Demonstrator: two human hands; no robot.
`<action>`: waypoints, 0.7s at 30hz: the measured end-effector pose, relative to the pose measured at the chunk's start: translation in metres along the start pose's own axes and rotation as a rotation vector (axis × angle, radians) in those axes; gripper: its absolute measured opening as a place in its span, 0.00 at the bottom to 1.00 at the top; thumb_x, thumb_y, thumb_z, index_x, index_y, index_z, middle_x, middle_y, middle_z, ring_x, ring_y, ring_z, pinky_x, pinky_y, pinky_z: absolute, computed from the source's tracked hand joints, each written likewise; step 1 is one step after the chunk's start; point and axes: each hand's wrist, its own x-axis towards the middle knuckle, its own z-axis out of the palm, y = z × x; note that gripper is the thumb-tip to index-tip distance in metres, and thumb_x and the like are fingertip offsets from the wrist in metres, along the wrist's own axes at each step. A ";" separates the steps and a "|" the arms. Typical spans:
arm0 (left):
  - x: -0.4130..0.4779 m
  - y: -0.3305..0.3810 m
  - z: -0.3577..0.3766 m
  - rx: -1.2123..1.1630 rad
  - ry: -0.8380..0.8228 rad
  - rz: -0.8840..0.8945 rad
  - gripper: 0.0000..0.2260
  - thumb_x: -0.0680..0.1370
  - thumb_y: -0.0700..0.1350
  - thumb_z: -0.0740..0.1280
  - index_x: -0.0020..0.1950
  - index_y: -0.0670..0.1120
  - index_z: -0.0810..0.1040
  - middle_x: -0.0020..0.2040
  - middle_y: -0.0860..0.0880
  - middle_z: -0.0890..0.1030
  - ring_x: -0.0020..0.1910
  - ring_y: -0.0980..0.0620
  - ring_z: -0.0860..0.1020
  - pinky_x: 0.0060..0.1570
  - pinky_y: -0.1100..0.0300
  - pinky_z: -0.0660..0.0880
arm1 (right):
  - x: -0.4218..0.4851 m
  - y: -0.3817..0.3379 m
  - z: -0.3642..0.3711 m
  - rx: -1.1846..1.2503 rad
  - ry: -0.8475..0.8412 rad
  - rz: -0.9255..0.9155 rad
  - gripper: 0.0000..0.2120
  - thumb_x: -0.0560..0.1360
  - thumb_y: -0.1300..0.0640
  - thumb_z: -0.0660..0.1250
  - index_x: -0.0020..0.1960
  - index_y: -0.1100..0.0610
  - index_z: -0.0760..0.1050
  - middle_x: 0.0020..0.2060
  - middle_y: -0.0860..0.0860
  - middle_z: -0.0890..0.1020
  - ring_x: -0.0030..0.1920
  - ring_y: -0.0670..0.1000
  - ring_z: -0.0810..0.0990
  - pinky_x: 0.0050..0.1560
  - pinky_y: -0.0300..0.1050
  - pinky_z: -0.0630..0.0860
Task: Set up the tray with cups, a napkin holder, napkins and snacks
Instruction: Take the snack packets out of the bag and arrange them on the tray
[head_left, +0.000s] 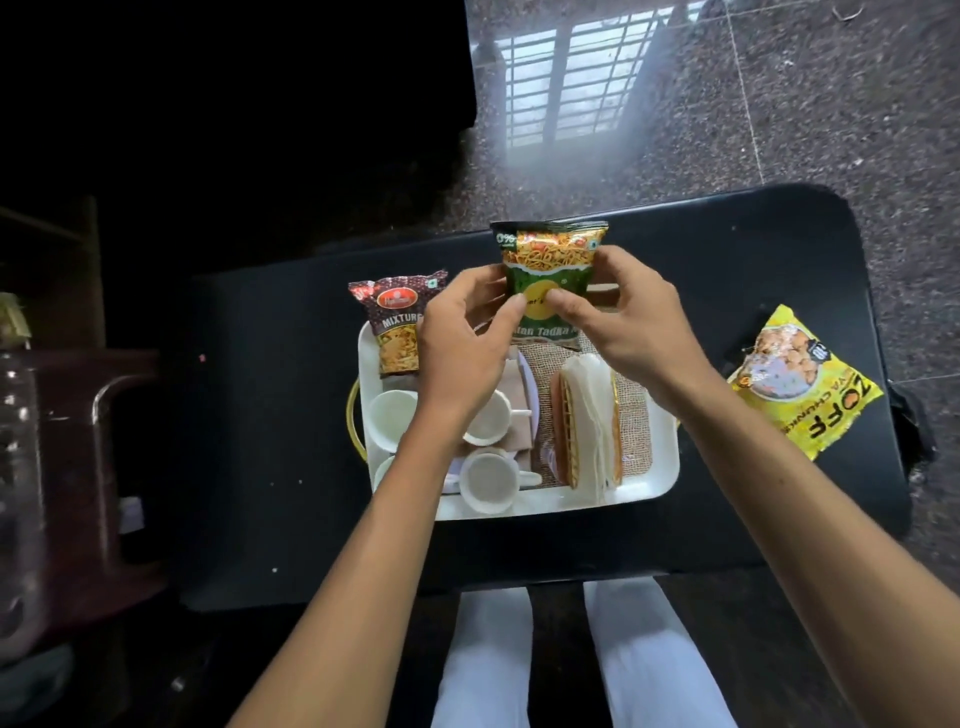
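The green packet (545, 291), above the tray's far edge, had a black top, an orange-and-yellow picture band and a yellow disc at its middle. At the tray's far left corner the mixture packet (400, 322) was dark brown and speckled, with a red logo and white lettering. The tray (654, 467) was white, with a gold handle (352, 415) on its left edge, and the cups (389, 415) were white too. A tan woven mat (636, 415) lay under an orange-brown latticed napkin holder (563, 441) and white napkins (589, 405). Near the black tabletop's (260, 415) right edge lay a yellow packet (800, 384) with black letters.
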 end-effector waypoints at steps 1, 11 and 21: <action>0.003 -0.005 0.000 0.033 0.015 -0.017 0.12 0.80 0.39 0.71 0.63 0.42 0.82 0.54 0.50 0.86 0.55 0.57 0.84 0.58 0.58 0.82 | 0.007 0.001 0.007 -0.031 -0.004 0.002 0.20 0.76 0.52 0.73 0.66 0.55 0.76 0.57 0.48 0.84 0.56 0.46 0.83 0.57 0.50 0.82; 0.029 -0.029 -0.001 0.237 -0.033 -0.218 0.08 0.81 0.45 0.67 0.55 0.44 0.85 0.49 0.48 0.86 0.53 0.47 0.82 0.56 0.46 0.80 | 0.052 0.025 0.042 -0.379 -0.102 0.063 0.23 0.73 0.48 0.76 0.64 0.56 0.77 0.56 0.50 0.85 0.53 0.48 0.82 0.51 0.40 0.77; 0.028 -0.033 0.013 0.185 -0.063 -0.366 0.09 0.82 0.48 0.64 0.55 0.47 0.83 0.52 0.47 0.85 0.58 0.43 0.80 0.57 0.43 0.79 | 0.059 0.033 0.052 -0.452 -0.092 0.118 0.25 0.73 0.47 0.75 0.65 0.58 0.75 0.56 0.53 0.84 0.50 0.48 0.79 0.46 0.41 0.72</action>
